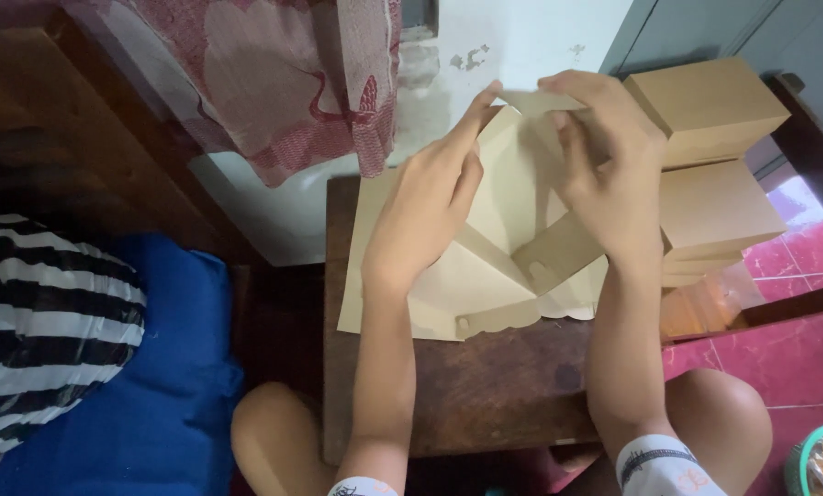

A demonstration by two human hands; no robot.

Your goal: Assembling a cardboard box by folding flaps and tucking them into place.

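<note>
Head view looks down over my two bare hands, both busy on a flat-cut cardboard box blank (485, 266) lying on the dark wooden bench (485, 395). My left hand (430, 207) lies flat with its fingers stretched out, pressing a raised panel of the blank — it closes on nothing. My right hand (604, 174) pinches the top flap (531, 99) between thumb and fingers, its grip closed on that thin edge, bending it toward the left hand.

As I judge it, the folding is partway along: one or two panels stand up from the bench under my palms, while the near part of the blank, with its scalloped edge and slotted tabs, lies flat just below my wrists. No wall looks locked yet, so most of the shaping remains. Beyond my right hand sits a stack of finished brown boxes (710, 174), which suggests what this blank should become.

Much is hard to read. My hands cover the middle of the blank, so I cannot tell how the creases meet under them. The lower boxes of the stack are partly hidden behind my right forearm. Far out to the left lie a blue cushion (154, 386) and striped cloth (44, 331), cut off by the frame.
</note>
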